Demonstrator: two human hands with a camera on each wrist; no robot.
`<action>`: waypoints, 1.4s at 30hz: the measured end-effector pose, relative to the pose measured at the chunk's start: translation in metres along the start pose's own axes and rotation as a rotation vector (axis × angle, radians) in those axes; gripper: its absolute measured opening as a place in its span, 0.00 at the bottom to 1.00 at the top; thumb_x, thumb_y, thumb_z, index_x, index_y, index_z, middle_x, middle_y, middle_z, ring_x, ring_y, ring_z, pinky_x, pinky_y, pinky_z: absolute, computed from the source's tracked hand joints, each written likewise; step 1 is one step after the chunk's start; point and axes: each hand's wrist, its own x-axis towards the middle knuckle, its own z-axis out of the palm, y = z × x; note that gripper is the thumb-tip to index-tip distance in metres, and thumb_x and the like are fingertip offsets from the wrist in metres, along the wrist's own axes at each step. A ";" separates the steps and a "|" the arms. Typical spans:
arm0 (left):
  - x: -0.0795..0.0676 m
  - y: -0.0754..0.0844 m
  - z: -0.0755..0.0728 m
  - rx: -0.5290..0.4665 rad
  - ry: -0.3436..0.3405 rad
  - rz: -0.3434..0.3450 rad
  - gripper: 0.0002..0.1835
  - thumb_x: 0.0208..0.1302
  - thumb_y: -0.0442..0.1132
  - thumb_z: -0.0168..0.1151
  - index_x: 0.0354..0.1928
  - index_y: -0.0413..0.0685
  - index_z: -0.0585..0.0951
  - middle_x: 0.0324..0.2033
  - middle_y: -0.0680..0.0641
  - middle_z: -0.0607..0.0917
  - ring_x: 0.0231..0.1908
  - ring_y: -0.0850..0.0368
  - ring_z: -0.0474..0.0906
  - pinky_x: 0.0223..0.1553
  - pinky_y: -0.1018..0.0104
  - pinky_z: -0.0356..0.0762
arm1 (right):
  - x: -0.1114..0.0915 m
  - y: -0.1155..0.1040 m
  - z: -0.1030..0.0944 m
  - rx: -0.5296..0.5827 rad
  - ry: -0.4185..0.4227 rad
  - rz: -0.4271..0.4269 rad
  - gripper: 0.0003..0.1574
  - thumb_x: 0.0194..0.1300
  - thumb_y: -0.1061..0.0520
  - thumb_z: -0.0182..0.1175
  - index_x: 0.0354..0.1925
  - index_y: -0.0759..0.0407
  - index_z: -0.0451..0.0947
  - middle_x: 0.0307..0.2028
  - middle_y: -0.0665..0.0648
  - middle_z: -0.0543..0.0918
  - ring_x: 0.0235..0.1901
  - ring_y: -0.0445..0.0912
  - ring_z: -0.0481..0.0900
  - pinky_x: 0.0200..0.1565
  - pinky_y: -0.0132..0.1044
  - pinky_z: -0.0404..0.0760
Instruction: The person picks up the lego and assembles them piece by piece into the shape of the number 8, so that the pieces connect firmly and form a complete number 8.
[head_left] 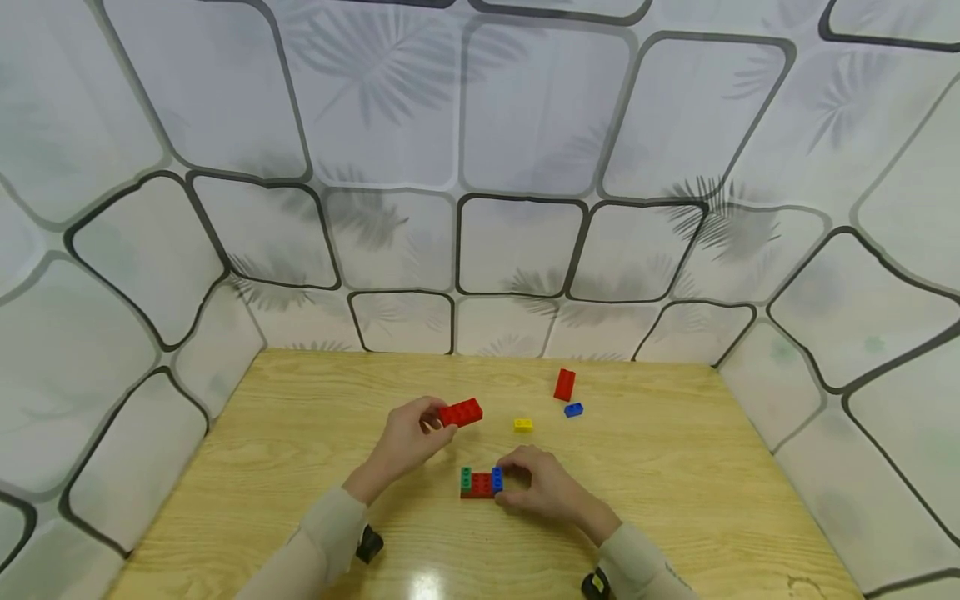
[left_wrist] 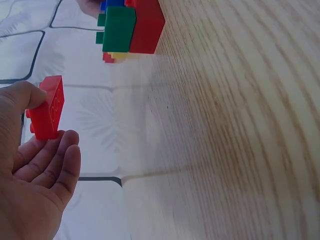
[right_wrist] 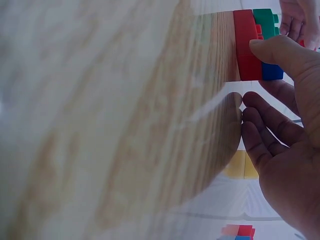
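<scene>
"Around mid-frame, low in the head view — what's the left hand [head_left: 405, 437] holding?"

"A red brick [head_left: 461, 412], pinched between thumb and fingers."

"And the right hand [head_left: 551, 490]?"

"Lower, right of centre: clamped on the red base [head_left: 482, 483] (green brick [head_left: 466, 479] at its left end, blue brick [head_left: 497, 479] at its right) — yellow brick [head_left: 522, 425] above."

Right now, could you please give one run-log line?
left hand: holds red brick; right hand: grips joined bricks; table: yellow brick, loose blue brick, loose red piece

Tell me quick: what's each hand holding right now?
Left hand: pinching a red brick.
Right hand: gripping the joined red, green and blue bricks.
</scene>
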 end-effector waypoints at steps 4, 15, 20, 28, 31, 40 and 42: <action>-0.004 0.004 0.001 -0.007 -0.017 0.029 0.13 0.64 0.39 0.75 0.49 0.46 0.86 0.35 0.53 0.88 0.36 0.61 0.80 0.40 0.69 0.81 | 0.000 0.001 0.000 0.009 -0.002 -0.005 0.26 0.66 0.43 0.73 0.58 0.52 0.84 0.53 0.47 0.85 0.53 0.45 0.80 0.59 0.40 0.80; -0.019 0.011 0.005 -0.040 -0.088 0.140 0.14 0.65 0.41 0.75 0.50 0.45 0.85 0.37 0.52 0.88 0.37 0.61 0.82 0.41 0.69 0.83 | 0.001 0.002 0.001 -0.002 -0.005 0.008 0.29 0.66 0.43 0.73 0.59 0.54 0.84 0.54 0.48 0.86 0.54 0.46 0.80 0.59 0.41 0.80; -0.025 0.010 0.010 -0.061 -0.115 0.209 0.15 0.65 0.40 0.75 0.50 0.43 0.85 0.39 0.50 0.90 0.37 0.62 0.83 0.39 0.68 0.84 | 0.001 0.003 0.001 0.002 -0.005 0.008 0.28 0.66 0.43 0.74 0.59 0.54 0.84 0.53 0.47 0.85 0.53 0.45 0.80 0.58 0.40 0.81; -0.031 0.007 0.016 -0.080 -0.173 0.215 0.16 0.64 0.39 0.76 0.51 0.43 0.87 0.42 0.49 0.91 0.37 0.63 0.84 0.40 0.69 0.84 | 0.001 0.003 0.002 0.008 0.036 -0.036 0.23 0.64 0.44 0.76 0.54 0.50 0.86 0.50 0.44 0.87 0.51 0.43 0.80 0.59 0.41 0.79; -0.033 0.007 0.018 -0.091 -0.191 0.222 0.16 0.64 0.38 0.76 0.52 0.43 0.87 0.42 0.49 0.91 0.38 0.59 0.86 0.41 0.68 0.85 | 0.000 0.004 0.002 0.014 0.044 -0.052 0.22 0.63 0.45 0.76 0.53 0.49 0.86 0.48 0.43 0.87 0.51 0.42 0.80 0.59 0.40 0.79; -0.036 0.004 0.023 -0.071 -0.215 0.255 0.16 0.64 0.40 0.76 0.51 0.42 0.87 0.42 0.47 0.92 0.37 0.55 0.87 0.40 0.64 0.85 | 0.000 0.002 0.002 0.008 0.040 -0.054 0.20 0.63 0.46 0.77 0.52 0.47 0.86 0.47 0.42 0.87 0.50 0.40 0.80 0.59 0.40 0.79; -0.036 0.003 0.023 -0.069 -0.218 0.258 0.16 0.64 0.40 0.76 0.51 0.42 0.87 0.42 0.47 0.92 0.37 0.55 0.87 0.40 0.63 0.85 | 0.000 0.002 0.002 0.004 0.039 -0.051 0.20 0.63 0.46 0.77 0.52 0.47 0.86 0.47 0.42 0.87 0.50 0.40 0.80 0.59 0.40 0.79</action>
